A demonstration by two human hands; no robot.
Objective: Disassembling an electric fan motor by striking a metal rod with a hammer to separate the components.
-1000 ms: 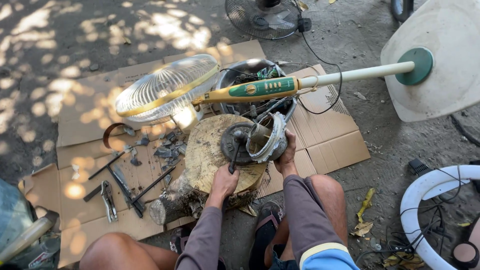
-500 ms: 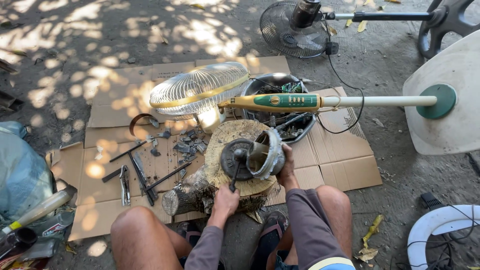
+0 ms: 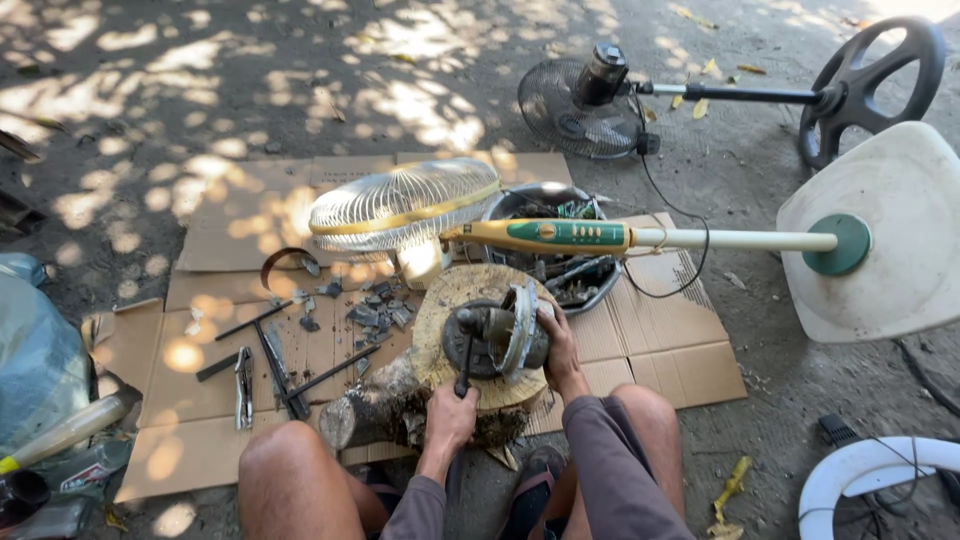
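Note:
A dark fan motor [image 3: 497, 338] sits on a round wood stump [image 3: 448, 300] between my knees. My left hand [image 3: 450, 420] grips a dark-handled tool [image 3: 465, 362] whose tip rests against the motor's left side. My right hand [image 3: 558, 345] holds the motor's right side, fingers wrapped on its pale casing. Behind the stump lies a cream pedestal fan [image 3: 405, 208] on its side, with a yellow and green stem [image 3: 565, 237] and a white round base [image 3: 885, 235].
Flattened cardboard [image 3: 660, 345] covers the ground. Pliers [image 3: 243, 387], rods and small parts lie at left. A metal basin [image 3: 570, 280] of parts stands behind the stump. A black fan [image 3: 585, 105] lies at the back, a white ring [image 3: 870, 475] at right, bottles at far left.
The view has shifted, so the black fan and its base show more fully. Both hands stay on the tool and the motor with little movement.

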